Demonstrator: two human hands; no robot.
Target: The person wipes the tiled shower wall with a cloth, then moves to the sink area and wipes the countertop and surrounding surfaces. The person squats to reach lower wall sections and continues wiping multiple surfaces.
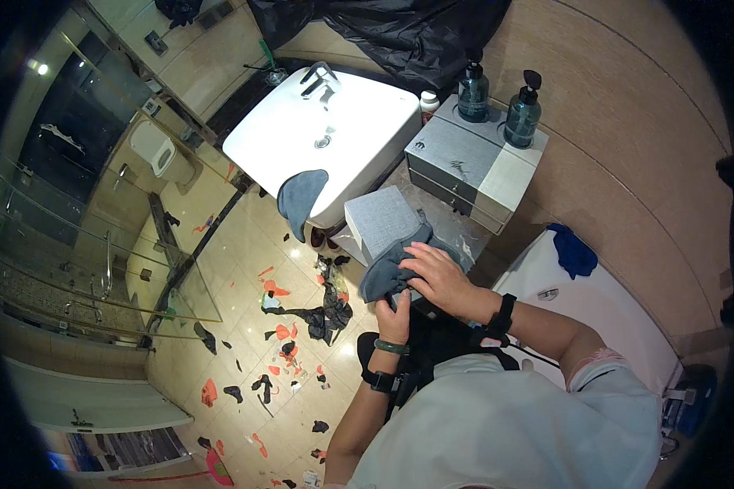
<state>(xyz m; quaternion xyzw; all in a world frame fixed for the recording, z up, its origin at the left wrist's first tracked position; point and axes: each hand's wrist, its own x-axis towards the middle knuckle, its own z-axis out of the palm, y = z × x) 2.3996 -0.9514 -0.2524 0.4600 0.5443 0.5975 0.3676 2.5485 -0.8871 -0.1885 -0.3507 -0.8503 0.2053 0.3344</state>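
Observation:
A grey-blue cloth point(385, 270) lies bunched at the counter's front edge, below a grey fabric-covered box point(381, 218). My left hand point(394, 322) pinches the cloth's near edge, thumb up, its other fingers partly hidden. Across the cloth's right part my right hand point(442, 279) rests with fingers spread and stretched over it. A second grey-blue cloth point(302, 201) drapes over the front rim of the white sink point(253, 147).
A grey drawer box point(465, 167) carries two pump bottles point(473, 94). At right, a dark blue cloth point(575, 251) hangs on the bathtub point(620, 310) rim. Black and orange scraps point(326, 314) litter the tiled floor. Black plastic sheeting point(408, 37) hangs behind the sink.

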